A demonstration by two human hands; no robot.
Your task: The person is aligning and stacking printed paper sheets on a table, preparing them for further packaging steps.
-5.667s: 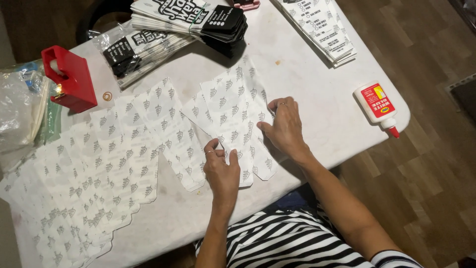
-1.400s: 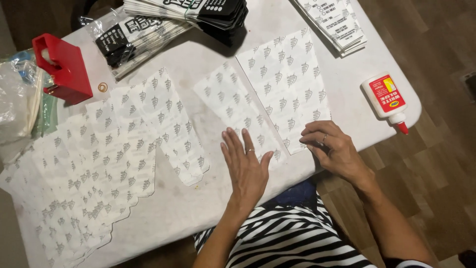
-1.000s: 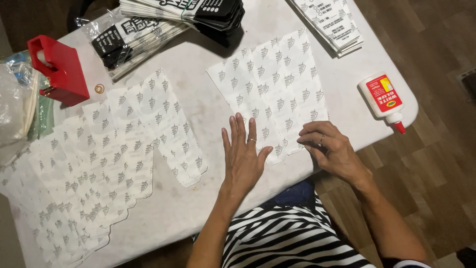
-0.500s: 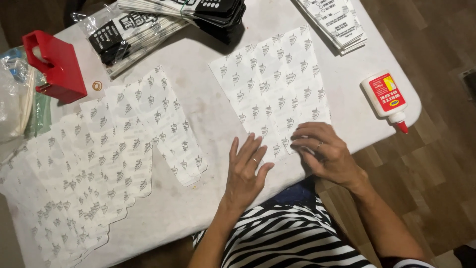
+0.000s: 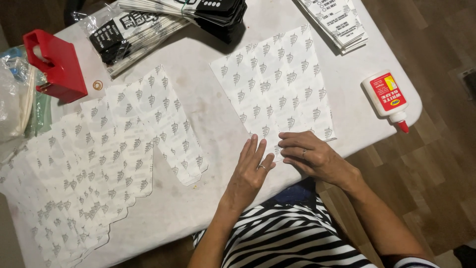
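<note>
A white patterned paper sheet [image 5: 275, 89] lies flat on the white table [image 5: 218, 129], ahead of me. My left hand [image 5: 250, 171] rests flat with its fingers spread, its fingertips at the sheet's near edge. My right hand [image 5: 312, 156] lies on the sheet's near corner, fingers curled and pressing down on it. Both hands wear a ring. Neither hand lifts anything.
A fanned row of the same patterned sheets [image 5: 99, 164] covers the table's left. A red tape dispenser [image 5: 57, 67] and clear plastic bags [image 5: 12, 99] are far left. Black-and-white printed stacks [image 5: 163, 22], another stack [image 5: 337, 22] and a white glue bottle [image 5: 386, 97] lie around.
The folded sheet has been opened out flat and shifted away from me. Both hands slid back to its near edge, the right hand now pressing the corner.
</note>
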